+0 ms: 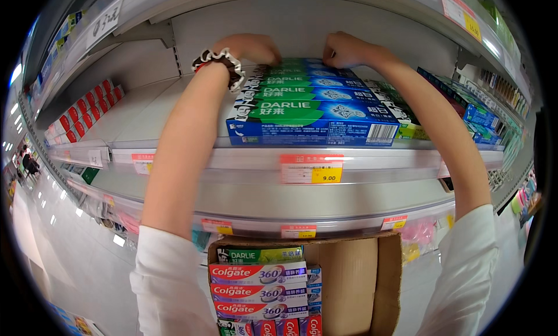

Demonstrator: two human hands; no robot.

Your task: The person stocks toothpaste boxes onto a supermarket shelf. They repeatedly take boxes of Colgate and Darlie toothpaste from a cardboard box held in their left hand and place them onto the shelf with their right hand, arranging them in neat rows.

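Several blue and green Darlie toothpaste boxes (301, 105) lie in a row, front to back, on the grey metal shelf (144, 118). At the row's rear left end is my left hand (255, 50), fingers bent down and blurred, with a dark scrunchie with white edging on the wrist. My right hand (342, 50) is curled against the rear right end of the same row. Both hands touch or nearly touch the rearmost boxes; their fingertips are partly hidden, so a hold cannot be made out.
An open cardboard box (389, 283) with Colgate boxes (257, 292) and other toothpaste stands below, before the shelves. Green Darlie boxes (394, 105) adjoin the row's right side. Red and white boxes (87, 111) stand at left. Another shelf (305, 5) overhangs; price tags (311, 168) line the edge.
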